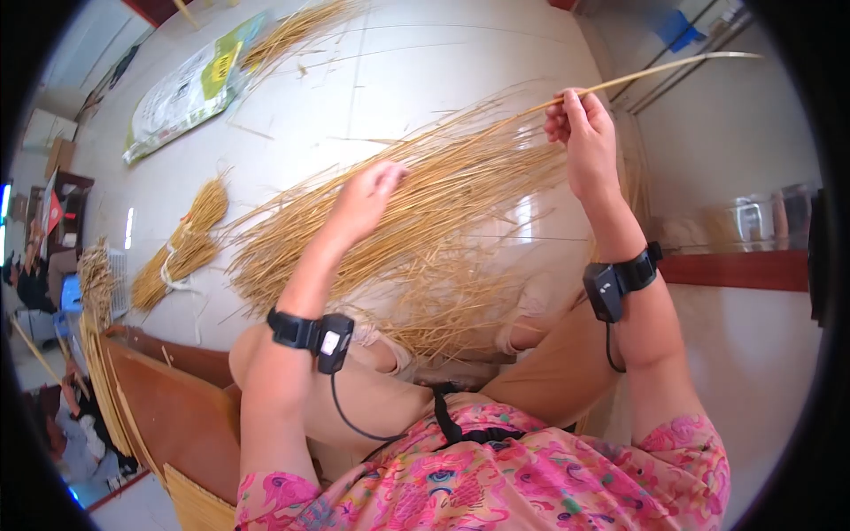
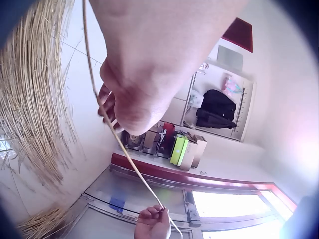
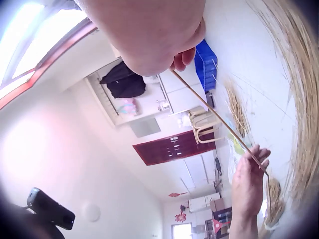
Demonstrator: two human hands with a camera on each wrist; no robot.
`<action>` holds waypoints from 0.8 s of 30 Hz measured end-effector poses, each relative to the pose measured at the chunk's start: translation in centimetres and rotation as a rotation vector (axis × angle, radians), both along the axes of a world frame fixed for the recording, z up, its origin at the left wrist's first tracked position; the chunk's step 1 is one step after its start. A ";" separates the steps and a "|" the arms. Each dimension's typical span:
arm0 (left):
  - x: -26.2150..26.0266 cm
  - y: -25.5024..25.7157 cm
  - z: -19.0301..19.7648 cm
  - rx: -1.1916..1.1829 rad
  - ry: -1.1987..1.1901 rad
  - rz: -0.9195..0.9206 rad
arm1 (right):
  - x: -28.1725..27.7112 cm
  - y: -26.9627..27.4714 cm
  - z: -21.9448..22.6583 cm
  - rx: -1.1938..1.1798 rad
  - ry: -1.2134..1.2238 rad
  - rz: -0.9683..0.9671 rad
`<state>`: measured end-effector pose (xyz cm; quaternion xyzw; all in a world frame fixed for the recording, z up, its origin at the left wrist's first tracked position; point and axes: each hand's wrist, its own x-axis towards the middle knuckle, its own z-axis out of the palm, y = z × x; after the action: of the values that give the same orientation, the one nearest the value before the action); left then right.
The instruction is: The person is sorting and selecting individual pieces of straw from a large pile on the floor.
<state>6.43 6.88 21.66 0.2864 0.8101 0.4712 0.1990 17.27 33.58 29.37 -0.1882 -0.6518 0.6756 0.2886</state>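
In the head view, my right hand pinches a long stalk between thumb and fingertips, its pale end pointing right. My left hand is over the long loose straw, slightly blurred. The right wrist view shows the stalk running from my right hand across the fingers of my left hand, which look fairly straight. It bends beside them. In the left wrist view, the stalk passes by my left fingers to my right hand.
A tied straw bundle lies left on the tiled floor, with a printed bag and more straw beyond it. Short scraps lie near my feet. A brown wooden board stands at lower left, and a glass-fronted panel at right.
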 end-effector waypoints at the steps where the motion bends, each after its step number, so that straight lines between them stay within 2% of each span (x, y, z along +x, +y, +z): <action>1: 0.2 0.0 -0.1 0.026 0.089 0.041 | 0.2 0.7 0.7 0.108 0.023 -0.042; 3: 0.1 -0.2 0.5 0.084 -0.016 0.190 | 0.8 2.3 2.0 0.310 0.124 -0.110; 5: -0.6 -0.4 0.7 0.139 -0.232 0.287 | 2.0 3.7 4.7 0.391 0.272 -0.142; 7: -0.8 -0.6 0.0 0.153 -0.261 0.258 | 3.6 5.0 7.8 0.468 0.394 -0.204; 10: -0.5 -0.2 -0.1 0.135 -0.322 0.214 | 6.2 7.0 12.3 0.595 0.335 -0.253; 15: 0.4 1.0 0.0 0.092 -0.355 0.135 | 9.0 11.1 14.5 0.685 0.179 -0.264; 19: 0.4 1.7 -0.1 0.094 -0.371 0.122 | 9.0 13.0 13.8 0.589 0.049 -0.276; 24: 0.9 2.6 0.7 0.070 -0.300 0.081 | 7.9 12.0 13.6 0.785 -0.108 -0.301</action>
<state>7.29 9.46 22.34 0.1867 0.7653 0.5442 0.2885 25.21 45.60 42.98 -0.1922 -0.8390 0.3159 0.3991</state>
